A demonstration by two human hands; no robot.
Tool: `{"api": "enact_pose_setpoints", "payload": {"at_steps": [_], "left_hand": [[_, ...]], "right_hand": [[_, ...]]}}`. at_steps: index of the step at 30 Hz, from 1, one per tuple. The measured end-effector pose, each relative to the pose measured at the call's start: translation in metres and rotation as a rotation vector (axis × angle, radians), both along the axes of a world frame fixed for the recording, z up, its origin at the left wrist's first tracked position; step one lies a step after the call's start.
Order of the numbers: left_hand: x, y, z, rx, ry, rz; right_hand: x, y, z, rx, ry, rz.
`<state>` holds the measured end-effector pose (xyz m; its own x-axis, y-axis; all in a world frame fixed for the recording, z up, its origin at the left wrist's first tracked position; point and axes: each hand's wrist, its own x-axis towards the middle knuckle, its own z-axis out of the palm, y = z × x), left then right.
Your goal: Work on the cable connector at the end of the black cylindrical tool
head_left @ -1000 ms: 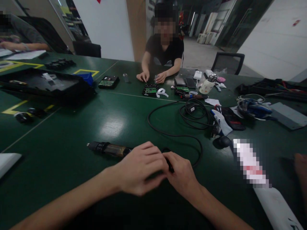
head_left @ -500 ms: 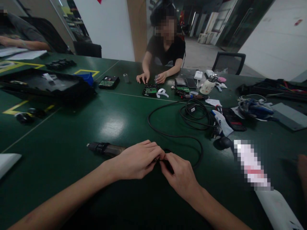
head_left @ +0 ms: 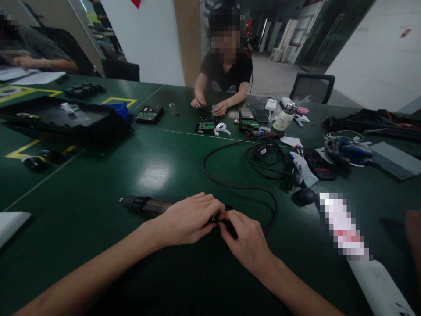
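Lying across the table in front of me is an electric screwdriver (head_left: 148, 205), its black nose and metal tip pointing left. My left hand (head_left: 192, 219) is wrapped over its rear part, which the palm and fingers mostly hide. Close against those fingertips, my right hand (head_left: 248, 237) pinches the end of a black cable (head_left: 243, 188) at the screwdriver's tail. The exact fit between cable end and screwdriver is covered by my fingers. From there the cable loops right and back into a coil.
Across the table (head_left: 164, 149) a person handles a small metal cylinder beside green circuit boards (head_left: 206, 126). A black tray (head_left: 66, 118) stands at left. A cup of tools (head_left: 283, 120), a blue-and-black tool (head_left: 348, 149) and a white device (head_left: 378, 281) are at right.
My hands stay almost in place at the screwdriver's tail, with a slight shift of the fingers. The person opposite has lifted one hand off the circuit board.
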<state>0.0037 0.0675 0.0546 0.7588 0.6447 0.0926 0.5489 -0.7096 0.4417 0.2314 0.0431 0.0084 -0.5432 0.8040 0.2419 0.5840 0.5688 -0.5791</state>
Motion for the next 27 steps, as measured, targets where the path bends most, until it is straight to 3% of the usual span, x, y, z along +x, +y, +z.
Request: {"api": "enact_pose_setpoints", "payload": {"at_steps": [13,27], "left_hand": [[0.0008,-0.0006,0.0018,-0.019,-0.018,-0.012],[0.0007,-0.0007,0.0029,-0.024,-0.005,-0.002]], "right_hand": [[-0.0009,0.0004,-0.0017,0.055,-0.01,-0.012],[0.0003,-0.0002,-0.001,-0.012,-0.006,0.006]]}}
